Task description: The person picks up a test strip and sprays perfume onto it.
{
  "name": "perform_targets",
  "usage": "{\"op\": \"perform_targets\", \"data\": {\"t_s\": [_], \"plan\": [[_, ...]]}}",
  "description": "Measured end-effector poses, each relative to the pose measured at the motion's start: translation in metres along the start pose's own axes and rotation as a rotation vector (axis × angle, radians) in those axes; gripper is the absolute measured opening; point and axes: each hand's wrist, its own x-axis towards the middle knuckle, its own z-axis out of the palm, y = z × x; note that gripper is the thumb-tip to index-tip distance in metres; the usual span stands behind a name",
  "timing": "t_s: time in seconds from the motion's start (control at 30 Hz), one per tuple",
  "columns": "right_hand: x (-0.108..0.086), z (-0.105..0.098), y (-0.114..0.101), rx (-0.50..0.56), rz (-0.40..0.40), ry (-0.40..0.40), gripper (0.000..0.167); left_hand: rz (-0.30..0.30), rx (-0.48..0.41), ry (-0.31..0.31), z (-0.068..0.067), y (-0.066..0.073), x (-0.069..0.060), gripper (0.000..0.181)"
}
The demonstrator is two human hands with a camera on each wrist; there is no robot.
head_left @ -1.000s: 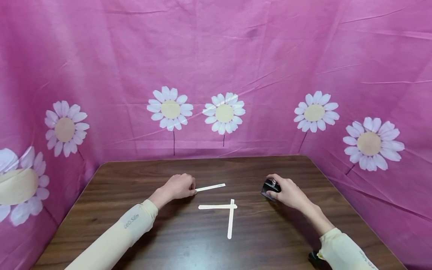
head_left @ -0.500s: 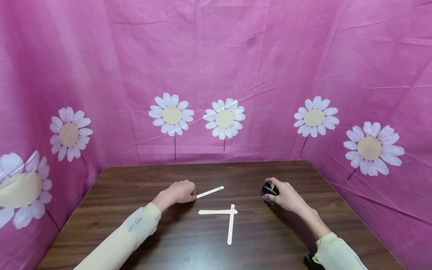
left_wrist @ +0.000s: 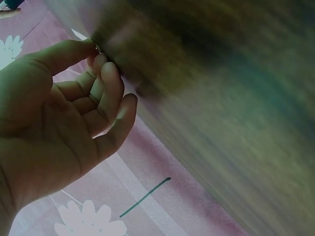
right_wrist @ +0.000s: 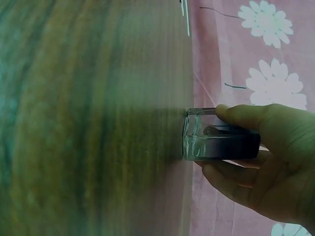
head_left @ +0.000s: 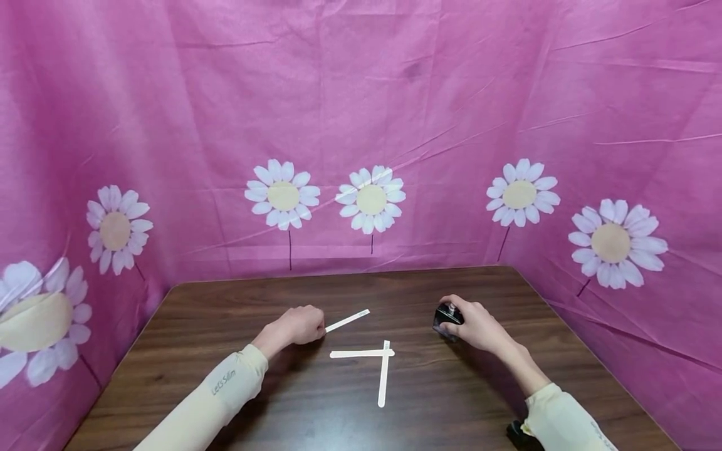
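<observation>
My left hand [head_left: 303,324] pinches one end of a white paper strip [head_left: 348,320] between thumb and fingertips, low over the table's left middle. The strip's far end points right and away from me, with small print near its tip. My right hand [head_left: 476,322] grips a dark glass perfume bottle [right_wrist: 216,145] by its sides, thumb on one side and fingers on the other. Its spray nozzle shows uncapped in the head view. Between the hands, a flat white strip [head_left: 355,354] lies across another strip [head_left: 383,383] near that one's upper end.
A small black object [head_left: 517,432], partly hidden by the right sleeve [head_left: 564,416], lies near the front right. The brown wood-grain table [head_left: 316,401] ends at a pink curtain [head_left: 429,125] printed with white daisies, which surrounds its back and sides.
The strip in my left hand has turned, its free end now angled more away from me. My right hand keeps its grip on the perfume bottle. The head view has shifted slightly.
</observation>
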Motion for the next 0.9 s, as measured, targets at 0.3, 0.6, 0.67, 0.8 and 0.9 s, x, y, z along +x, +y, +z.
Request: {"op": "perform_targets", "data": {"t_s": [0.3,0.6,0.67,0.8,0.9], "plan": [[-0.002,-0.010,-0.003,-0.009,0.013,-0.003,0.053,-0.035,0.091,0.163,0.007,0.006,0.001,0.026],[-0.004,-0.011,-0.003,-0.024,0.037,-0.027,0.050,-0.029,0.303,0.184,0.018,0.026,0.011,0.018],[-0.004,-0.010,-0.003,-0.026,0.032,-0.027,0.050,-0.011,0.357,0.181,0.019,0.028,0.012,0.017],[-0.004,-0.009,-0.003,-0.019,0.015,-0.023,0.049,0.019,0.427,0.207,0.020,0.031,0.011,0.015],[-0.003,-0.009,-0.003,-0.017,0.005,-0.019,0.048,0.030,0.438,0.242,0.019,0.031,0.009,0.015]]}}
